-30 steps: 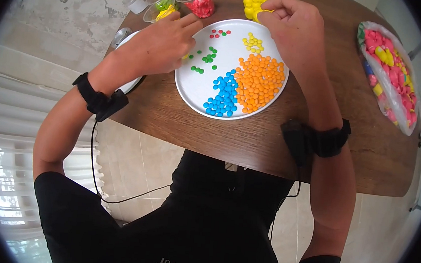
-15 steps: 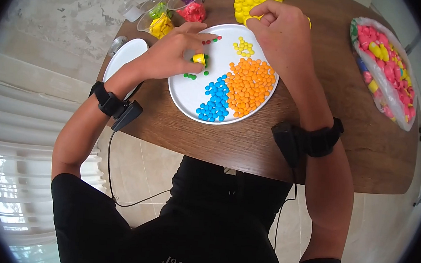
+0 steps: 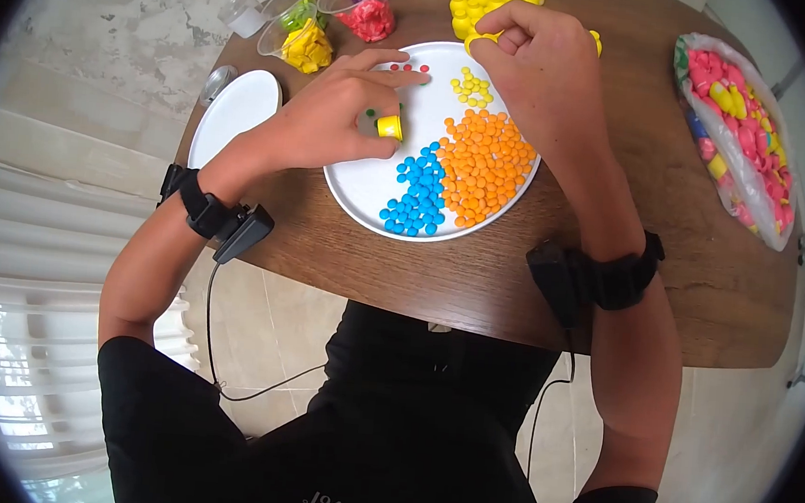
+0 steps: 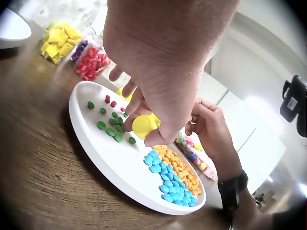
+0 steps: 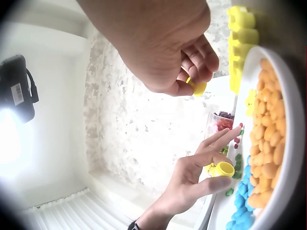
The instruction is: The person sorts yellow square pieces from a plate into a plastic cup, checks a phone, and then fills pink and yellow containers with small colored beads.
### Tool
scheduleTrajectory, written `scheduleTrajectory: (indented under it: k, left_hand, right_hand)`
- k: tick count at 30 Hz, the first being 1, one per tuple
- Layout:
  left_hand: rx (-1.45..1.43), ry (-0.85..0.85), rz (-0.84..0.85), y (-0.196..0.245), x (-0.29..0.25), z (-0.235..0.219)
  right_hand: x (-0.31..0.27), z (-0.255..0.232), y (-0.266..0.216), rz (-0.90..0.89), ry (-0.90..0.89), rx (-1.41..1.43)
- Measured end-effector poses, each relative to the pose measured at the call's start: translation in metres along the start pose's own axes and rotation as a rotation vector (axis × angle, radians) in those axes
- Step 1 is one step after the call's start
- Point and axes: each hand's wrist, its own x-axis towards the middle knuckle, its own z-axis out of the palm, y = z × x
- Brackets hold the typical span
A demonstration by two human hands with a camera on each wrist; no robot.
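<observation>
Two bare hands work above a round white plate [image 3: 356, 180] on a wood-grain table [image 3: 391, 274]. The left hand [image 3: 338, 114] pinches a small hollow yellow container [image 3: 389, 128] between thumb and finger, tilted over the plate's left part, other fingers spread toward the red candies [image 3: 409, 68]. The right hand [image 3: 553, 79], fingers curled, pinches a yellow piece [image 5: 198, 89] near the far right rim; its shape is mostly hidden. Green candies [image 4: 111, 132] lie near the left hand, partly covered in the head view. Blue candies [image 3: 416, 196] adjoin a large orange candy heap [image 3: 485, 168], with yellow candies [image 3: 472, 89] beyond it. Yellow bottle-shaped containers [image 3: 498, 2] stand in rows behind the plate.
</observation>
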Motion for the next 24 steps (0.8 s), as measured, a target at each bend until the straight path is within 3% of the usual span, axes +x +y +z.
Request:
scheduleTrajectory:
  k: [7, 11, 16, 24]
  left_hand:
    - [0.013, -0.03, -0.012, 0.01, -0.015, -0.01]
    - [0.006, -0.049, -0.04, 0.009, -0.036, -0.015]
    - [-0.092, 0.026, -0.117, 0.007, -0.048, -0.018]
    - [-0.32, 0.128, -0.087, -0.007, -0.009, 0.003]
  right_hand:
    - [-0.001, -0.001, 0.001, -0.056, 0.023, -0.024]
    - [-0.002, 0.001, 0.002, 0.008, 0.006, 0.018]
    - [-0.002, 0.002, 0.006, -0.001, -0.006, -0.044]
    - [-0.001, 0.002, 0.005, -0.039, 0.005, -0.014]
